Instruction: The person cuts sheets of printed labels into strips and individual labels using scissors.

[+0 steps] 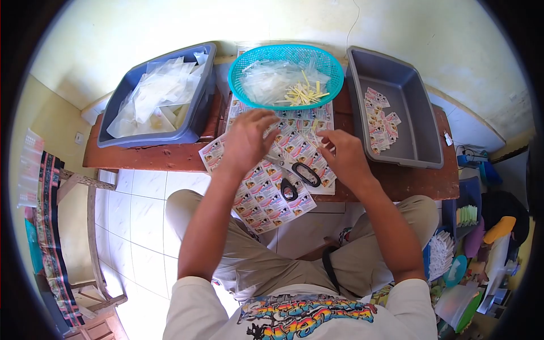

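My left hand [249, 139] hovers over the printed label sheets with its fingers bent and apart, holding nothing that I can see. To its right, my right hand [342, 152] has thumb and forefinger brought close together. A thin pale strip [314, 127] shows by those fingertips, but whether they grip it is unclear. Between and below the hands, scissors [299, 181] with black handles lie on the sheets, their blades pointing toward the left hand. The loose label sheet [266, 204] under them hangs over the table's front edge. More printed sheets [294, 122] lie beneath.
A teal basket [234, 85] at the back holds clear plastic pieces and yellowish strips. At left, a grey tub [195, 122] contains translucent plastic bags. The grey tub [422, 113] at right has cut labels [381, 122] inside. All stand on a brown wooden table [153, 157].
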Motion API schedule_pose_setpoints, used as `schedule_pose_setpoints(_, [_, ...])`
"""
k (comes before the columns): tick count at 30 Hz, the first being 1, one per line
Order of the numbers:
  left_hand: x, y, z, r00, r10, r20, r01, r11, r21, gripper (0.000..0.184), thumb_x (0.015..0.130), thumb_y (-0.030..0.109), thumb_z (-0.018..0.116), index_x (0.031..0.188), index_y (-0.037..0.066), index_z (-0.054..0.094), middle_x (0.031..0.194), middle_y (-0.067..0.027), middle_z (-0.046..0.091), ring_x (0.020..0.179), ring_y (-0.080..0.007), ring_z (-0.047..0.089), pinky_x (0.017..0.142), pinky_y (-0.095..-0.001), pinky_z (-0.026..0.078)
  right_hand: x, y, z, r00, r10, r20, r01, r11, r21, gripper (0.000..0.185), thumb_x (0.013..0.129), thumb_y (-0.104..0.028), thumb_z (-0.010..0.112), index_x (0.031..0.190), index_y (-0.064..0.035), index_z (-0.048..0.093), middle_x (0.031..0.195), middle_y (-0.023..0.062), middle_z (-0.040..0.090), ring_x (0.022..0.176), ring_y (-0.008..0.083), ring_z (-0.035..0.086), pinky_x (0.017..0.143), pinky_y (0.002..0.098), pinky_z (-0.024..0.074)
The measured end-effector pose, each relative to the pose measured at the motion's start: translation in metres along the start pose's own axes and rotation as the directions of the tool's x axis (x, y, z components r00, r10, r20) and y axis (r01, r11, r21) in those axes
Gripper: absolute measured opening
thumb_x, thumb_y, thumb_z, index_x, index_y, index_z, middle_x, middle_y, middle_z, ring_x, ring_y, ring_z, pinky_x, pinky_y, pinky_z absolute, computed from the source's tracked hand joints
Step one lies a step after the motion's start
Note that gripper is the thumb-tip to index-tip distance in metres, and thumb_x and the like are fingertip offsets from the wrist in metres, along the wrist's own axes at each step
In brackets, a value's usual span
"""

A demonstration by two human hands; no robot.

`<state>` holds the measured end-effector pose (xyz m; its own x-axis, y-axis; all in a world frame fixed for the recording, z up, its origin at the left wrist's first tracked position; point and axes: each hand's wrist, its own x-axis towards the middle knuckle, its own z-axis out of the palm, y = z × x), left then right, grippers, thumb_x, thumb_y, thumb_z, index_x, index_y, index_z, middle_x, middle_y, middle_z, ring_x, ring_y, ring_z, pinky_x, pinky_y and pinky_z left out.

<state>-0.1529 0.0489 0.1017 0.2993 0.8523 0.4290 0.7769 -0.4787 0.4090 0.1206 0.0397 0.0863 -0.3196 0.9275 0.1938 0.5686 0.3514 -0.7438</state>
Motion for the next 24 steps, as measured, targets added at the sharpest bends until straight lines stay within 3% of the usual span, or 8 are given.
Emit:
schedule_pose_setpoints(1, [-0.008, 0.007, 0.006, 1.0, 0.004, 0.022, -0.004, 1.0, -0.022, 0.026, 0.09, 0.017, 0.084, 0.112, 0.006, 0.079, 0.121, -0.0139, 0.077, 0.116, -0.0349, 0.072, 0.102, -0.047, 0.055, -0.008, 0.003, 0.002, 1.0, -0.001, -0.002, 0.001, 1.0, 0.002, 0.033, 0.087, -0.004, 0.083, 0.119, -0.0008, 0.074, 0.099, 0.0188, 0.074, 0.092, 0.0333, 0.075, 0.083, 0.0424, 0.0601])
schedule_pose_setpoints(3, [-0.023, 0.025, 0.018, 0.996, -0.031, 0.08, 0.033, 0.999, -0.028, 0.025, 0.09, 0.017, 0.083, 0.113, 0.006, 0.079, 0.121, -0.013, 0.078, 0.117, -0.0343, 0.072, 0.102, -0.047, 0.055, -0.02, 0.008, 0.006, 0.985, 0.135, 0.108, -0.117, 0.981, -0.153, 0.037, 0.088, -0.009, 0.082, 0.124, -0.0035, 0.074, 0.116, 0.0201, 0.074, 0.105, 0.0387, 0.074, 0.092, 0.0484, 0.0594])
schedule_pose_setpoints(6, [-0.04, 0.03, 0.038, 0.988, -0.036, 0.15, 0.042, 0.999, -0.032, 0.026, 0.092, 0.016, 0.08, 0.117, 0.008, 0.079, 0.123, -0.0108, 0.078, 0.117, -0.0327, 0.072, 0.103, -0.0463, 0.055, -0.032, 0.016, 0.008, 0.978, 0.172, 0.117, -0.141, 0.962, -0.234, 0.038, 0.089, -0.009, 0.081, 0.125, -0.0033, 0.074, 0.122, 0.0215, 0.071, 0.11, 0.0417, 0.072, 0.094, 0.0496, 0.0591])
schedule_pose_setpoints(18, [-0.05, 0.035, 0.082, 0.965, -0.025, 0.262, 0.048, 0.995, -0.084, 0.026, 0.094, 0.016, 0.075, 0.118, 0.008, 0.079, 0.128, -0.0119, 0.075, 0.123, -0.0326, 0.069, 0.105, -0.0465, 0.053, -0.046, 0.026, 0.019, 0.937, 0.326, 0.122, -0.277, 0.911, -0.306, 0.042, 0.087, -0.013, 0.085, 0.125, -0.0026, 0.074, 0.129, 0.0218, 0.066, 0.114, 0.0432, 0.07, 0.096, 0.0506, 0.0586])
schedule_pose_setpoints(22, [-0.048, 0.046, 0.081, 0.934, -0.077, 0.35, 0.085, 0.996, -0.009, 0.027, 0.094, 0.021, 0.076, 0.118, 0.009, 0.079, 0.131, -0.0116, 0.074, 0.127, -0.032, 0.067, 0.11, -0.0493, 0.049, -0.045, 0.043, 0.02, 0.964, 0.241, 0.109, -0.2, 0.934, -0.295, 0.041, 0.085, -0.009, 0.085, 0.125, -0.0023, 0.074, 0.123, 0.0232, 0.068, 0.109, 0.0433, 0.071, 0.094, 0.0507, 0.0587])
schedule_pose_setpoints(24, [-0.048, 0.049, 0.08, 0.929, -0.084, 0.36, 0.089, 0.996, 0.004, 0.028, 0.094, 0.023, 0.076, 0.119, 0.009, 0.079, 0.132, -0.0113, 0.074, 0.128, -0.0316, 0.067, 0.111, -0.0501, 0.048, -0.043, 0.05, 0.019, 0.967, 0.228, 0.111, -0.199, 0.954, -0.222, 0.034, 0.085, -0.005, 0.082, 0.119, -0.002, 0.076, 0.11, 0.0235, 0.072, 0.101, 0.0425, 0.073, 0.091, 0.0497, 0.0591])
